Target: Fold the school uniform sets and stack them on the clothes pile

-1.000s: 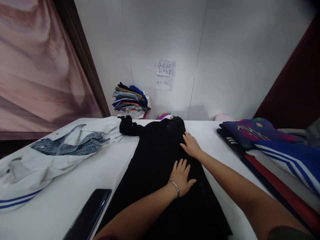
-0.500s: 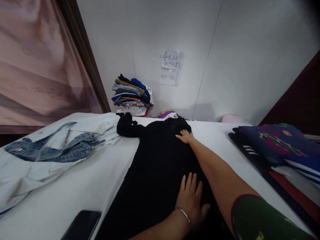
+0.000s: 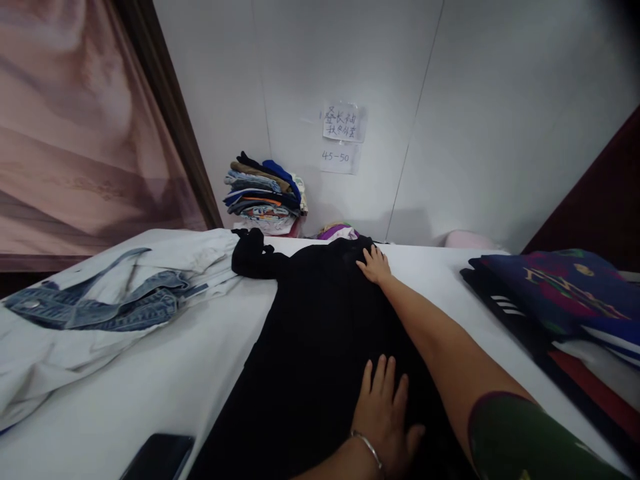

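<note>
A long black cloth garment [image 3: 315, 313] is spread lengthwise along the middle of the white counter [image 3: 210, 347], its near end cut off by the bottom of the view. The left hand [image 3: 383, 420] is laid palm down on the nearer part of the cloth, fingers stretched out and slightly parted, with nothing gripped. The right hand [image 3: 377, 265] is placed at the far right shoulder area, fingers open and the thumb spread to the side; no pinch of cloth is seen between them.

As far as can be judged, the body is already laid out fairly flat, while the folding is not yet done. A bunched black sleeve [image 3: 254, 257] is left sticking out at the far left. No matching sleeve is seen at the right; whether it is tucked in cannot be told.

The garment is flanked on the left by a crumpled white and blue denim garment [image 3: 100, 310] and a black smartphone [image 3: 160, 457]. On the right, folded clothes are stacked, topped by a dark purple patterned garment [image 3: 575, 287].
</note>
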Demonstrator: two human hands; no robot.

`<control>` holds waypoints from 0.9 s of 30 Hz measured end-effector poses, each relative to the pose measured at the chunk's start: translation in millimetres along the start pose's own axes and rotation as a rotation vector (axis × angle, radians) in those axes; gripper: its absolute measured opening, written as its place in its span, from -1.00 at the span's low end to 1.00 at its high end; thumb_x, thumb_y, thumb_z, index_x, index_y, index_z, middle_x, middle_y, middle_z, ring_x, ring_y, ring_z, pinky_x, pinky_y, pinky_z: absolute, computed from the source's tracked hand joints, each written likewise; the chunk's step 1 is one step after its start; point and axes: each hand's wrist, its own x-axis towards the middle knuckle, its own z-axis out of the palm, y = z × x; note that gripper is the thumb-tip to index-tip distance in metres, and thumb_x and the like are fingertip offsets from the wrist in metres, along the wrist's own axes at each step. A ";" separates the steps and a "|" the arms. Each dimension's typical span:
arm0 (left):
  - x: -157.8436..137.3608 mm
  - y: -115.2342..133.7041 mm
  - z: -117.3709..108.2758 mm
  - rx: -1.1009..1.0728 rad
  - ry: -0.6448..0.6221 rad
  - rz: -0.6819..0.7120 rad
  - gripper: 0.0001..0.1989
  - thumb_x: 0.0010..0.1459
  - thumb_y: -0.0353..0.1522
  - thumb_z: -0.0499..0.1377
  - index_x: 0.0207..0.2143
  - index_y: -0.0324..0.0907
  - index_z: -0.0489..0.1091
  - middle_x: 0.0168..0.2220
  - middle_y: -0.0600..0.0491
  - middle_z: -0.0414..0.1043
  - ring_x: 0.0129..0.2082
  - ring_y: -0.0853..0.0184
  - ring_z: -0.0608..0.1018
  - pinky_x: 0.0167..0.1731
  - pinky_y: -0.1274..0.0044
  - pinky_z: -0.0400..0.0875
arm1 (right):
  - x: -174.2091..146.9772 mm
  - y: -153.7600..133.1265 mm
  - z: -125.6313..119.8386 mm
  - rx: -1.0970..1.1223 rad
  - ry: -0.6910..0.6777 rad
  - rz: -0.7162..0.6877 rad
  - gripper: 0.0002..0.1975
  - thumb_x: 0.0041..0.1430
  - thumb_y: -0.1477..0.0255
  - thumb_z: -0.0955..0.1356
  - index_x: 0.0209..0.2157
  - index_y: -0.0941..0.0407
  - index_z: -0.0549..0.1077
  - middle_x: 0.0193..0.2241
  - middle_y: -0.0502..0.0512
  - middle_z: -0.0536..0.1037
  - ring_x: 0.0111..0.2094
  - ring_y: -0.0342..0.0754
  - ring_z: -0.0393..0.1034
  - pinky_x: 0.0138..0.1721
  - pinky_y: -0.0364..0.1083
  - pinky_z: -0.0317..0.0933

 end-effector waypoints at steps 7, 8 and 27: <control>8.3 -8.2 10.7 -0.073 0.020 0.001 -0.22 0.08 -0.07 0.16 0.30 -0.08 0.00 0.33 -0.11 -0.27 0.32 -0.08 -0.17 0.26 -0.01 -0.32 | 33.1 -2.7 16.7 -0.002 -0.209 -0.012 -0.27 0.23 0.02 0.12 0.29 0.18 0.05 0.35 0.24 -0.17 0.34 0.21 -0.37 0.26 0.20 -0.33; 8.3 -8.9 12.4 -0.070 0.038 0.008 -0.23 0.08 -0.07 0.16 0.29 -0.08 0.02 0.33 -0.11 -0.27 0.32 -0.08 -0.16 0.26 -0.01 -0.31 | 32.7 -2.5 17.3 0.000 -0.213 -0.015 -0.27 0.24 0.03 0.12 0.30 0.18 0.03 0.35 0.24 -0.19 0.34 0.20 -0.39 0.26 0.19 -0.33; 0.6 1.9 2.9 0.085 0.173 0.069 -0.36 0.15 -0.12 0.08 0.23 -0.21 0.17 0.34 -0.15 -0.11 0.34 0.03 -0.12 0.27 0.09 -0.32 | -114.9 2.7 -1.2 0.105 -0.188 -0.026 -0.26 0.24 0.00 0.10 0.32 0.12 -0.05 0.35 0.17 -0.20 0.35 0.10 -0.39 0.28 0.12 -0.35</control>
